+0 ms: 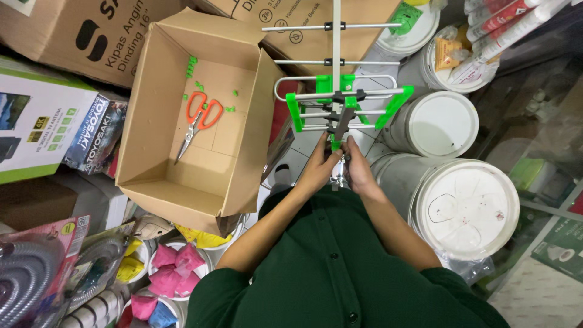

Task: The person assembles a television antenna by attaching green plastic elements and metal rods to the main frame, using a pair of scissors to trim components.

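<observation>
From the head camera, both hands meet at the near end of an antenna (337, 91), a metal rod frame with green plastic clips, held out in front of the green shirt (340, 267). The left hand (317, 170) and the right hand (359, 171) each have their grip pinched on the antenna's lower stem, fingers touching. To the left lies an open cardboard box (243, 152) with orange-handled scissors (197, 121) and small green clips (193, 64) inside. White buckets (467, 206) stand to the right
</observation>
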